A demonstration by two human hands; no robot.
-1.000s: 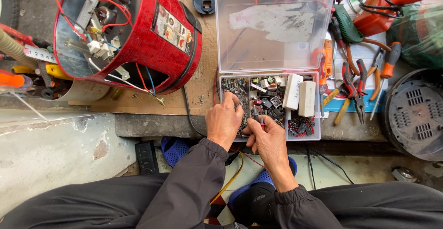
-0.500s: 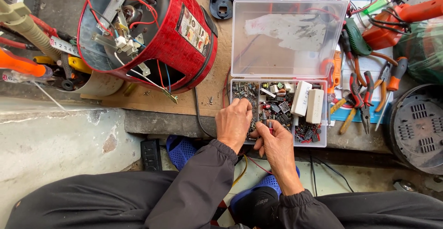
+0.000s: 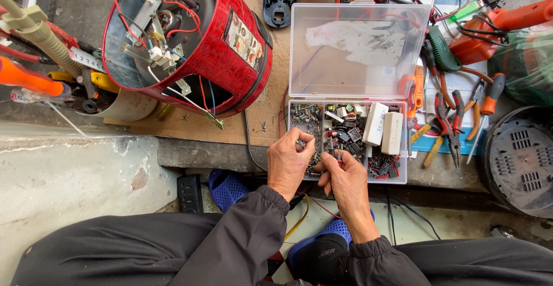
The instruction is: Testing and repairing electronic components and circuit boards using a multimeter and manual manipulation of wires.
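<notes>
A clear plastic parts box [image 3: 397,177] lies open on the bench edge, its lid [image 3: 357,50] folded back. Its compartments hold several small electronic components and two white blocks [image 3: 385,129]. My left hand [image 3: 289,162] reaches into the near left compartment, fingertips pinched among tiny parts. My right hand [image 3: 347,177] is beside it, almost touching, thumb and fingers pinching a small component with a red end [image 3: 338,158] over the box's near edge.
A red appliance shell [image 3: 230,61] with loose wires lies on cardboard to the left. Pliers and cutters [image 3: 452,124] lie right of the box, with a round black vented cover [image 3: 518,159] beyond them. Orange-handled tools [image 3: 29,78] are at far left.
Both hands stay at the near edge of the box. My fingers have shifted among the parts, and the right hand now pinches a small piece next to the left hand.
</notes>
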